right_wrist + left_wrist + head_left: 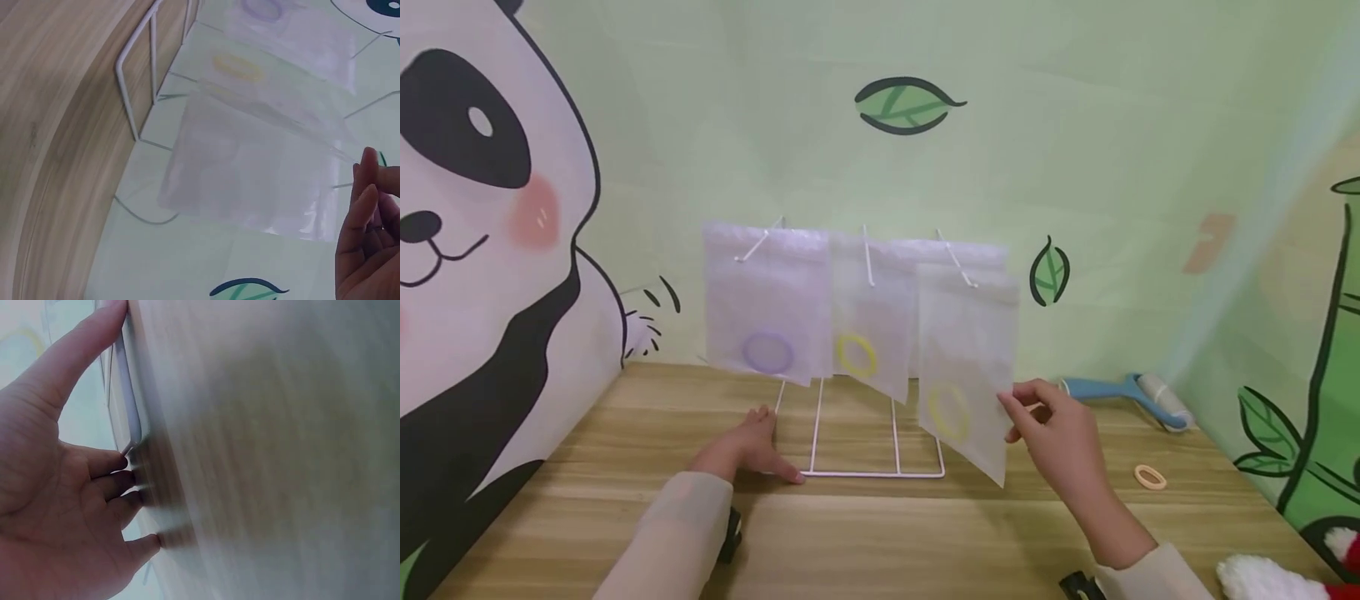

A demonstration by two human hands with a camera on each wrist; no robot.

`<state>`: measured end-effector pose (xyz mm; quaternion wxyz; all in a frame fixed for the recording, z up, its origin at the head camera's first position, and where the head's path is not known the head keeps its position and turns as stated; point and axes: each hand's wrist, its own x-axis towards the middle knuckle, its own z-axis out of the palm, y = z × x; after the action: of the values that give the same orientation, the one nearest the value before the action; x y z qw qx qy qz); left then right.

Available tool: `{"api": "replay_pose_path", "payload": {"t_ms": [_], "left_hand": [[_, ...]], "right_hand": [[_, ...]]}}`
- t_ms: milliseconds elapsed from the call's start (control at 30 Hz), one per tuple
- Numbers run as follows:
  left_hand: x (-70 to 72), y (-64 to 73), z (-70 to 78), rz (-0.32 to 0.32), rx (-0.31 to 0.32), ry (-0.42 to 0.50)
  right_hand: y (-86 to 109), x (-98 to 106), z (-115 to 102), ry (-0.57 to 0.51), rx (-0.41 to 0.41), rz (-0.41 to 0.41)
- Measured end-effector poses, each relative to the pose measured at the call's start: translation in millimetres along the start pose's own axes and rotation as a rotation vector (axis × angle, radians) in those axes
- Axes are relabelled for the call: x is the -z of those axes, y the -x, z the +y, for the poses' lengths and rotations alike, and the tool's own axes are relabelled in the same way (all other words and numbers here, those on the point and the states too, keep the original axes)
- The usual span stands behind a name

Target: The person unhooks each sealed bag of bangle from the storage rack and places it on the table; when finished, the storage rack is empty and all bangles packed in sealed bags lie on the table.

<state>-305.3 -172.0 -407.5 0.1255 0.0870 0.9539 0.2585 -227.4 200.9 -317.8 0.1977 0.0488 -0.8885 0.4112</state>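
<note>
A white wire rack (872, 475) stands on the table with clear plastic bags hanging from its hooks. The left bag (767, 292) holds a purple ring (768, 353); the middle bag (880, 300) holds a yellow ring (857, 356). My left hand (752, 446) rests at the rack's front left corner, thumb along the front bar and fingers spread beside it. With thumb and index finger, my right hand (1060, 425) pinches the edge of the right bag (966, 350), which hangs at the right hook and shows a pale yellow ring (950, 412). Its lower corner tilts forward.
A blue-handled lint roller (1123, 392) lies at the back right of the wooden table (865, 542). A small orange ring (1150, 477) is to the right of my right hand. White and red fluffy cloth (1262, 579) shows at the bottom right corner. A printed panda backdrop stands behind.
</note>
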Motion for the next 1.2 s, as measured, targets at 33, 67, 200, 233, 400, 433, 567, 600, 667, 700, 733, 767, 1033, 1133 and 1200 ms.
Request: {"api": "replay_pose_path", "payload": {"t_ms": [33, 67, 200, 233, 400, 433, 567, 600, 667, 700, 733, 767, 1033, 1133, 1200], "left_hand": [[0.3, 0.0, 0.1, -0.002, 0.003, 0.002], [0.7, 0.1, 0.3, -0.003, 0.004, 0.000], [1.2, -0.6, 1.0, -0.013, 0.012, -0.004], [1.2, -0.9, 0.8, -0.015, 0.015, -0.008], [2.0, -1.2, 2.0, -0.021, 0.015, -0.015], [2.0, -0.9, 2.3, -0.021, 0.015, -0.015], [2.7, 0.5, 3.4, -0.020, 0.015, -0.014], [2.7, 0.9, 3.5, -0.021, 0.017, -0.014], [3.0, 1.5, 3.8, -0.022, 0.021, -0.015], [3.1, 1.7, 4.0, -0.024, 0.022, -0.016], [3.5, 1.7, 4.1, -0.025, 0.022, -0.018], [3.5, 1.8, 4.0, -0.026, 0.024, -0.016], [2.0, 1.0, 2.9, -0.026, 0.014, -0.002], [1.7, 1.0, 2.5, -0.028, 0.013, 0.004], [2.0, 1.3, 2.0, -0.026, 0.013, 0.004]], "right_hand": [[2.3, 2, -1, -0.011, -0.005, -0.007], [4.5, 5, -3, -0.021, -0.010, -0.013], [12.8, 13, -5, -0.030, -0.014, -0.034], [14.6, 14, -5, -0.028, -0.016, -0.040], [23.0, 22, -6, -0.006, -0.036, -0.056], [24.4, 23, -7, -0.005, -0.040, -0.057], [29.6, 27, -9, -0.009, -0.038, -0.056], [30.8, 28, -9, -0.011, -0.039, -0.053], [32.9, 30, -10, -0.013, -0.044, -0.050], [33.9, 31, -10, -0.013, -0.046, -0.048], [34.6, 31, -10, -0.013, -0.051, -0.047], [35.2, 32, -10, -0.010, -0.052, -0.045], [41.3, 36, -11, 0.087, -0.006, -0.043], [42.9, 37, -12, 0.111, 0.010, -0.054], [41.6, 37, -11, 0.118, 0.013, -0.069]]}}
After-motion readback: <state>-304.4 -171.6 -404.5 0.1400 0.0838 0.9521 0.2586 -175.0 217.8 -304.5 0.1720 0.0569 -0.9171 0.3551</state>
